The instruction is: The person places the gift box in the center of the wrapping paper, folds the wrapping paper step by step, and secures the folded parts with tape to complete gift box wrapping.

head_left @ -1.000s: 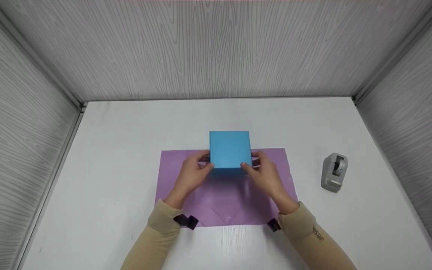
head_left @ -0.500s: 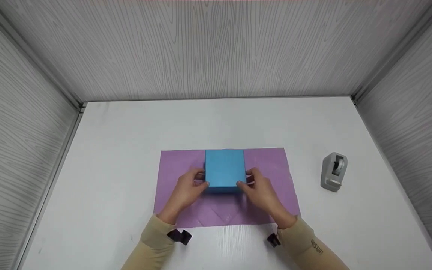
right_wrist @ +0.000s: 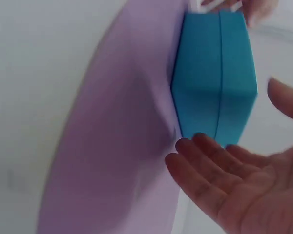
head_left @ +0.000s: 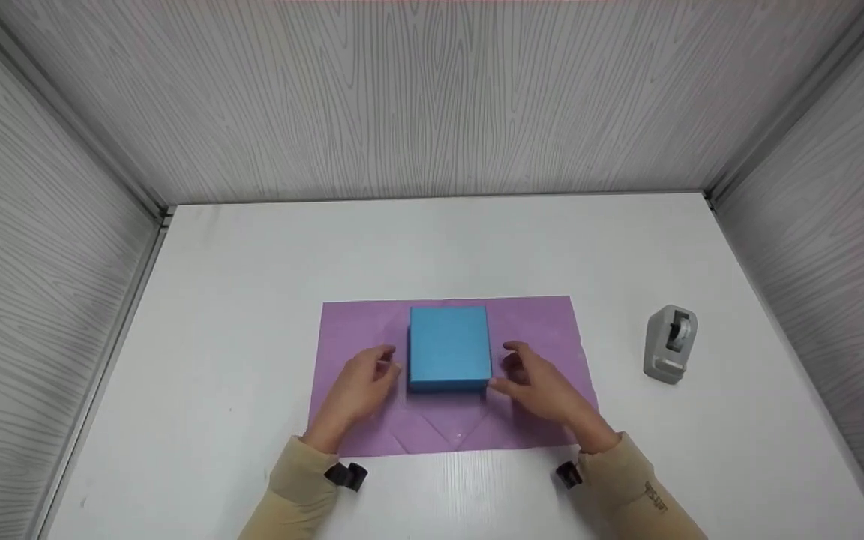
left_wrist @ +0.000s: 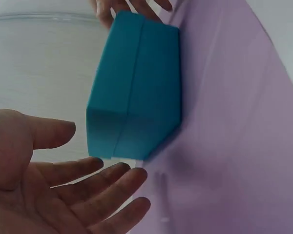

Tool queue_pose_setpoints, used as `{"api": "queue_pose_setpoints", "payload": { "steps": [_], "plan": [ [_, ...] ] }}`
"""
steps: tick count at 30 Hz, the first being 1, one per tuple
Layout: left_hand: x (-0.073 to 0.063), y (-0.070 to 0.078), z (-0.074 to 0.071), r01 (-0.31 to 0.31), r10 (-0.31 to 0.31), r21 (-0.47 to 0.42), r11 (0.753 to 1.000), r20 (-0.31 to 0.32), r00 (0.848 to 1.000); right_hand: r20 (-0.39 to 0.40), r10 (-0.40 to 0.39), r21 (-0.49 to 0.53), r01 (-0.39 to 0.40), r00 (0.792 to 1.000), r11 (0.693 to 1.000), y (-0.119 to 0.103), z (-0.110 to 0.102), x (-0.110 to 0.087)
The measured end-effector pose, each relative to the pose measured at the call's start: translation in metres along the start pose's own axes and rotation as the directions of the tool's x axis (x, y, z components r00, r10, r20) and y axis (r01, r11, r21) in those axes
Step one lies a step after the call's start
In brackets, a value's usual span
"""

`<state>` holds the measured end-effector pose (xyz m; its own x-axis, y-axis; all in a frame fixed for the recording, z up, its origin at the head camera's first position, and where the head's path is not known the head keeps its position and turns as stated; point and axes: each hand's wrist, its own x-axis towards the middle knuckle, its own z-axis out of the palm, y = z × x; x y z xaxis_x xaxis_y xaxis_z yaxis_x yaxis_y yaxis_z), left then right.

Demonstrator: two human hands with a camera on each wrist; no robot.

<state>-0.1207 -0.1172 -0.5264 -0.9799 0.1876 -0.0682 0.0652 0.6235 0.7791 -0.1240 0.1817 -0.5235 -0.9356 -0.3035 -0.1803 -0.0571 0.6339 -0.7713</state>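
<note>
A blue lidded box (head_left: 450, 345) rests on a sheet of purple paper (head_left: 544, 322), near the paper's middle. To its left, my left hand (head_left: 361, 386) stands apart from it with fingers spread loosely. My right hand (head_left: 544, 386) is beside the box's right side, its thumb close to the near right corner; in the right wrist view its fingers (right_wrist: 210, 170) are extended and hold nothing. In the left wrist view, a seam runs round the box (left_wrist: 136, 92), and a small gap shows between it and the left thumb.
A grey tape dispenser (head_left: 670, 345) with a roll in it stands to the right on the white table (head_left: 252, 262). Wood-grain panels (head_left: 432, 97) rise at the back and on both sides. Fold creases mark the paper's near edge.
The box has come down toward me onto the purple paper. Both hands have let go of it and moved apart, one to each side.
</note>
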Motion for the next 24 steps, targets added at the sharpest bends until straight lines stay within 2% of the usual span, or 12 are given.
{"api": "queue_pose_setpoints", "payload": {
  "steps": [2, 4, 7, 9, 13, 19, 24],
  "plan": [
    [-0.002, -0.008, -0.004, -0.004, 0.005, 0.152, 0.988, -0.006, 1.0, 0.012, 0.007, -0.113, -0.006, 1.0, 0.994, 0.008, -0.009, -0.002],
    [-0.004, -0.017, -0.007, -0.016, 0.013, 0.291, 0.957, 0.012, 1.0, 0.003, 0.01, -0.234, -0.009, 1.0, 0.972, 0.015, -0.016, -0.003],
    [-0.007, -0.027, -0.009, -0.017, -0.008, 0.408, 0.913, 0.06, 0.998, -0.005, 0.009, -0.372, -0.01, 1.0, 0.928, 0.024, -0.023, -0.004],
    [-0.008, -0.03, -0.009, -0.011, -0.029, 0.434, 0.901, 0.086, 0.996, -0.009, 0.013, -0.426, -0.015, 1.0, 0.904, 0.029, -0.025, -0.003],
    [-0.003, -0.032, -0.008, 0.001, -0.05, 0.438, 0.899, 0.101, 0.994, -0.006, 0.029, -0.486, -0.028, 1.0, 0.874, 0.034, -0.03, 0.002],
    [0.013, -0.032, -0.009, -0.014, -0.04, 0.464, 0.886, 0.106, 0.994, 0.014, 0.051, -0.509, -0.036, 0.999, 0.86, 0.039, -0.043, 0.017],
    [0.025, -0.033, -0.01, -0.012, -0.043, 0.469, 0.883, 0.107, 0.993, 0.027, 0.076, -0.501, -0.053, 0.997, 0.864, 0.042, -0.05, 0.03]
  ]
}}
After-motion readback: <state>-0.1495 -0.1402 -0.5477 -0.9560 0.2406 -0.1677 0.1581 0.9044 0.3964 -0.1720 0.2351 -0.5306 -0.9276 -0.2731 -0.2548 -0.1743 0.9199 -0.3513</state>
